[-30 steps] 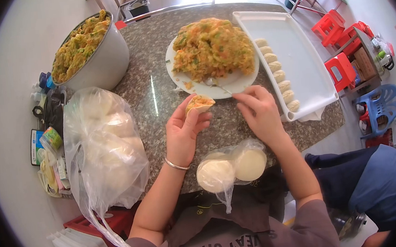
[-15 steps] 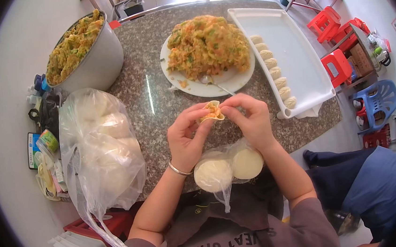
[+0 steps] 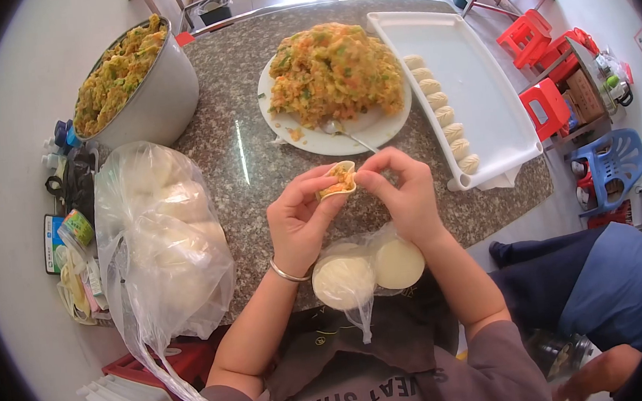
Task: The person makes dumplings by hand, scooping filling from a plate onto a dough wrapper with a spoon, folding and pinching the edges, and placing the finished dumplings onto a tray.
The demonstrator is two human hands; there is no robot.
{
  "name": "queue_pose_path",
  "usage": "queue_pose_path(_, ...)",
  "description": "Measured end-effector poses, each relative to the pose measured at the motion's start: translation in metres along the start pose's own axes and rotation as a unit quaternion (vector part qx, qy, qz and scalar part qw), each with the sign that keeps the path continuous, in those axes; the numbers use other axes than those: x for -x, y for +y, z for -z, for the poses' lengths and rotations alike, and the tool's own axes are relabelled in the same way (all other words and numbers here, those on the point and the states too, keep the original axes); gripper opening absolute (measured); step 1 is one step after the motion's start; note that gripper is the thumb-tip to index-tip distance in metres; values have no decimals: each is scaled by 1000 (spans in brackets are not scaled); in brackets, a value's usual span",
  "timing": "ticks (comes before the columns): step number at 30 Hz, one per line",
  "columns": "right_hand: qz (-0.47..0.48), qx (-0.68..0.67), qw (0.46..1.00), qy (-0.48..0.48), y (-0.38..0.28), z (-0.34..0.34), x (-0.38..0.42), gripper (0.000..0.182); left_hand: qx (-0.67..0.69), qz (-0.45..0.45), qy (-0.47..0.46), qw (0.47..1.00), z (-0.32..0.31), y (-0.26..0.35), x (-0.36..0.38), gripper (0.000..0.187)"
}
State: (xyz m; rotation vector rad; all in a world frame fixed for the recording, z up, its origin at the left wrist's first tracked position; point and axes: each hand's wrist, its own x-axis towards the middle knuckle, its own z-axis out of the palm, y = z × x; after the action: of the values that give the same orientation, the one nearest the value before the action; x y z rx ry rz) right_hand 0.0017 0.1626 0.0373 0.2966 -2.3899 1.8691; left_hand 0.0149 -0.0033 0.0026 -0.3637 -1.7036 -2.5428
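Between my two hands is a dumpling, its round wrapper partly folded up around orange and green filling that still shows on top. My left hand cradles it from the left with thumb and fingers. My right hand pinches the wrapper's right edge. Just below lie two stacks of round wrappers in clear plastic. Beyond my hands a white plate bears a heap of filling, with a metal spoon resting on its near side. A row of pleated dumplings lines the left side of a white tray.
A metal pot heaped with filling stands at the back left. Nearer is a large plastic bag of pale rounds. Small items crowd the table's left edge. A person in blue is close on the right, near red stools.
My fingers shift only slightly at the dumpling's edge, and the filling remains exposed. The view tilts a little. At lower right, the other person's hand has come further into view.
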Motion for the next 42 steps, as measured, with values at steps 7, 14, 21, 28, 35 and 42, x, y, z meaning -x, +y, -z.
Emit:
queue_pose_path(7,7,-41,999,-8,-3,-2,1,12,-6,-11,2,1000,1,0,0,16)
queue_pose_path(14,94,72,993,-2,-2,-1,0,10,5,-9,25,1000,3,-4,-1,12)
queue_pose_path(21,-51,-39,994,-86,-7,15,-7,10,11,-2,-33,999,3,1,-1,13)
queue_pose_path(28,90,79,992,-44,-6,8,0,8,37,51,1,998,1,1,-1,20)
queue_pose_path(35,126,129,983,-22,-7,7,-1,8,64,54,32,996,-5,4,-4,33)
queue_pose_path(42,12,41,994,-103,-11,18,-8,11,80,70,-13,994,0,3,-3,37)
